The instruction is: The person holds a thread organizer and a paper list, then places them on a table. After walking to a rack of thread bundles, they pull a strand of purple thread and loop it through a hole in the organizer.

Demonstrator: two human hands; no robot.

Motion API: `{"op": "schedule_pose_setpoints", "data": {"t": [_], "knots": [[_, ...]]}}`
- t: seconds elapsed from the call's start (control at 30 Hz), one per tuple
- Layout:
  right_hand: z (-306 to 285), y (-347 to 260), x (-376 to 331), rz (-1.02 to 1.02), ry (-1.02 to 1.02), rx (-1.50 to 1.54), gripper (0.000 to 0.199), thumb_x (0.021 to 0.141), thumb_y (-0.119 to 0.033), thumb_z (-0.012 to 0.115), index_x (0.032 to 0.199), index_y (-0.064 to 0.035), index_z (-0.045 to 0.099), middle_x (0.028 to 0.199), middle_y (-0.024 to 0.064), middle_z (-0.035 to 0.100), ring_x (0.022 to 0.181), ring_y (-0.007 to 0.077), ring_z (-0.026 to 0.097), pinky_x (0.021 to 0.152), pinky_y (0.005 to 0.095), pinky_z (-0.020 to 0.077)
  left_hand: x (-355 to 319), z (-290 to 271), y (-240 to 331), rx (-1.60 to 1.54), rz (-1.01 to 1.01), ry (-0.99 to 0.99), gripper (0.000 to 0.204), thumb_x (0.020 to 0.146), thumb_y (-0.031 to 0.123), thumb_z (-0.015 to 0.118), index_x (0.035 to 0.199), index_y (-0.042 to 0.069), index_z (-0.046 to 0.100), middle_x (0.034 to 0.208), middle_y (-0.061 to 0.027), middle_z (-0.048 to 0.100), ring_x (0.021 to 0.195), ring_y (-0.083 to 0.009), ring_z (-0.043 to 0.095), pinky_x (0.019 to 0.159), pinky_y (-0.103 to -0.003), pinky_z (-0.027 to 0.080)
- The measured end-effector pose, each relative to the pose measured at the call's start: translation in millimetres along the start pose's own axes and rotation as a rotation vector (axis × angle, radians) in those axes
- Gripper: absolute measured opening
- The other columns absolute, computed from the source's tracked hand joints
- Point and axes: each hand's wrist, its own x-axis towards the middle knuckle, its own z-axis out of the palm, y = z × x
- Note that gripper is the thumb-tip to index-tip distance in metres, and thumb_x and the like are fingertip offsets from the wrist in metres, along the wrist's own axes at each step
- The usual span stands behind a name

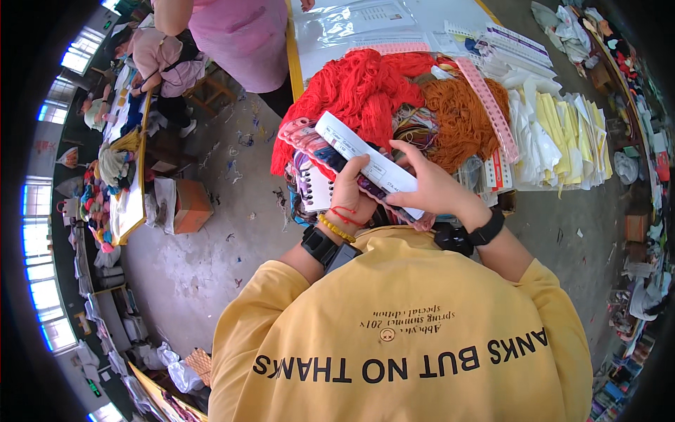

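Observation:
A long white printed card strip (pixel 365 160) lies slanted in front of my chest, with bundled thread in pink, dark blue and other colours (pixel 309 141) along its underside. My left hand (pixel 349 188) is closed round its lower edge, thumb on top. At the near right end my right hand (pixel 437 188) grips the same strip between thumb and fingers. Just beyond lie a big heap of red yarn (pixel 351 88) and a brown yarn heap (pixel 460 116), with mixed-colour threads (pixel 415 126) between them. The fingers under the strip are partly hidden.
A pink perforated strip (pixel 490 109) lies over the brown yarn. White and yellow paper packets (pixel 555 137) are stacked at the right of the white table (pixel 316 42). A person in pink (pixel 239 42) stands across, left. An orange-brown box (pixel 191 205) sits on the floor.

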Motion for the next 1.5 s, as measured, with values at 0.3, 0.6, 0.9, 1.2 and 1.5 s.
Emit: {"op": "schedule_pose_setpoints", "data": {"t": [0.3, 0.6, 0.9, 1.2, 1.5], "knots": [[-15, -22, -34, -0.215, 0.202, -0.538, 0.063, 0.064, -0.021, 0.067, 0.118, -0.0020, 0.040, 0.108, 0.0162, 0.050, 0.098, 0.0320, 0.049, 0.082, 0.0400, 0.0402, 7, 0, -4, -0.043, 0.009, 0.069, 0.029, 0.080, 0.019, 0.050, 0.102, 0.000, 0.051, 0.096, -0.0128, 0.058, 0.093, -0.0256, 0.054, 0.087, -0.041, 0.040], [10, 19, -8, -0.086, 0.138, -0.625, 0.077, 0.064, -0.022, 0.066, 0.128, -0.0067, 0.025, 0.100, 0.0210, 0.051, 0.084, 0.0363, 0.055, 0.070, 0.0449, 0.0453, 16, 13, -24, -0.040, 0.031, 0.022, 0.028, 0.081, 0.017, 0.048, 0.104, 0.000, 0.052, 0.097, -0.0095, 0.057, 0.093, -0.0235, 0.054, 0.086, -0.038, 0.041], [8, 30, -9, -0.180, 0.110, -0.328, 0.081, 0.063, -0.015, 0.063, 0.132, -0.0116, 0.021, 0.110, 0.0224, 0.048, 0.097, 0.0376, 0.050, 0.079, 0.0416, 0.0437, 5, 9, -23, 0.046, 0.016, -0.060, 0.034, 0.083, 0.017, 0.050, 0.113, 0.002, 0.047, 0.106, -0.0091, 0.055, 0.099, -0.0227, 0.052, 0.089, -0.039, 0.040], [-9, 29, -17, -0.187, 0.113, -0.294, 0.072, 0.060, -0.009, 0.060, 0.126, -0.0069, 0.030, 0.113, 0.0194, 0.049, 0.102, 0.0343, 0.049, 0.083, 0.0386, 0.0414, -10, -13, -11, 0.276, -0.025, -0.137, 0.040, 0.082, 0.026, 0.056, 0.116, 0.006, 0.044, 0.110, -0.0080, 0.053, 0.098, -0.0217, 0.052, 0.085, -0.041, 0.040], [-37, 32, -35, 0.004, -0.052, -0.176, 0.071, 0.058, -0.007, 0.058, 0.124, -0.0022, 0.034, 0.110, 0.0190, 0.052, 0.100, 0.0283, 0.052, 0.082, 0.0330, 0.0417, -29, -42, 72, 0.554, 0.271, -0.034, 0.060, 0.081, 0.027, 0.059, 0.131, 0.012, 0.029, 0.119, -0.0070, 0.045, 0.103, -0.0195, 0.049, 0.082, -0.034, 0.041]]}}
